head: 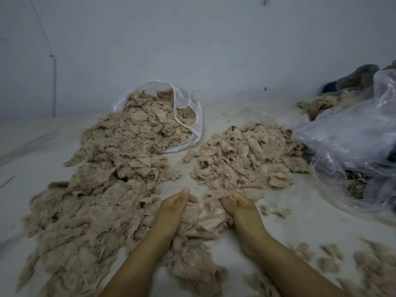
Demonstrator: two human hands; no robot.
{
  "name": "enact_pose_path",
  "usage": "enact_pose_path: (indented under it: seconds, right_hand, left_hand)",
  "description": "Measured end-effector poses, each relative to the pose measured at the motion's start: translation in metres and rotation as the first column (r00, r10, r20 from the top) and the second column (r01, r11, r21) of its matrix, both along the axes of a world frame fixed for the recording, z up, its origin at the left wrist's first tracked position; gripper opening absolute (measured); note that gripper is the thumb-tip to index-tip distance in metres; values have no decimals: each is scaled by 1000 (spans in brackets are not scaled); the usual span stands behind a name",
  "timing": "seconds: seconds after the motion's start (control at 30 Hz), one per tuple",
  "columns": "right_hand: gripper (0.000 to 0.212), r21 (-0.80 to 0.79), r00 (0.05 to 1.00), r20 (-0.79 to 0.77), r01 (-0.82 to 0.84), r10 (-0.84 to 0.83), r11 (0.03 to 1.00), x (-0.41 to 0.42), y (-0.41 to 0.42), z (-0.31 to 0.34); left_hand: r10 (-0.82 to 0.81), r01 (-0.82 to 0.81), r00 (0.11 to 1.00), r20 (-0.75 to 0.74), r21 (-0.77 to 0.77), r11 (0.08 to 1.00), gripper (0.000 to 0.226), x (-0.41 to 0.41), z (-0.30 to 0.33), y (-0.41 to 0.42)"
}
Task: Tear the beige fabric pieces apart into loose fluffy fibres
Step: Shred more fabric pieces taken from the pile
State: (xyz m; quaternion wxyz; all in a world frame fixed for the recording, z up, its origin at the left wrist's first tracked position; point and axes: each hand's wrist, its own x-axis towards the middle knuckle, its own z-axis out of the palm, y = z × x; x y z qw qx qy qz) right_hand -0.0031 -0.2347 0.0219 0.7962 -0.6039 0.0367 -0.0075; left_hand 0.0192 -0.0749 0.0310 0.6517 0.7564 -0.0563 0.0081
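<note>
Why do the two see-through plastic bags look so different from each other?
The small clear plastic bag by the wall lies open on its side, with beige fabric scraps spilling out of its mouth onto the white surface. The big crumpled clear plastic bag on the right is far larger, bunched up and folded over, with its mouth not in view. Both are see-through, and both have beige fabric by them.

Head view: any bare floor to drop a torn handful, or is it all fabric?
Bare white floor lies right of the right hand, between the right beige fabric pile and the crumpled clear plastic sheet. Also far left. Crowded: the big left pile spilling from the clear bag.
</note>
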Motion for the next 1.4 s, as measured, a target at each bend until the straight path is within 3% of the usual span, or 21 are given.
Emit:
enact_pose_path:
  seconds: [0.03,0.13,0.17,0.2,0.37,0.43,0.53,0.6,0.67,0.73,0.97,1.1,1.27,1.4]
  right_hand:
    - [11,-15,1000,3,-10,10,1000,0,0,-1]
    - [4,-247,997,68,-18,36,969,-3,1,-3]
    - [7,-301,995,84,-22,49,953,-3,2,-4]
    - [11,-321,994,91,-28,60,947,-4,3,-3]
    - [26,-249,988,88,-99,124,963,-5,8,-2]
    - [18,-224,985,81,-133,155,965,-5,9,-3]
    - [8,-370,980,105,-120,170,921,-6,6,-3]
    - [13,-402,981,114,-98,156,910,-6,3,-4]
    - [8,-348,981,128,-93,146,933,-4,2,-3]
    - [19,-309,983,112,-106,147,945,-3,2,-3]
    - [27,-165,992,89,-77,92,983,-2,6,-5]
    - [29,-117,993,35,-112,117,987,-2,8,-5]
    - [23,-27,996,6,-91,91,995,-2,-1,-1]
    - [11,32,997,6,-81,81,996,1,-2,1]
  left_hand:
    - [-68,68,998,11,-3,998,33,-2,-1,1]
    - [-220,201,972,80,198,959,38,-7,-3,-4]
    - [-223,195,965,137,195,961,26,-6,-8,-7]
    - [-212,190,964,162,137,972,11,-9,-4,-12]
    - [-60,71,988,144,-73,995,31,-6,-6,-17]
    - [-49,65,992,112,-140,988,30,-6,-7,-18]
    - [-109,111,978,176,1,994,30,-6,-12,-17]
    - [-168,157,969,182,76,985,29,-7,-12,-15]
    - [-139,118,971,197,118,986,31,-5,-13,-15]
    - [-64,28,972,224,160,987,36,-4,-14,-15]
    - [74,-74,981,181,-5,997,37,-1,-13,-21]
    - [78,-75,986,147,-23,997,40,1,-16,-22]
    - [266,-265,956,123,-19,964,37,12,-14,-7]
    - [-70,65,992,106,55,996,38,1,-11,-9]
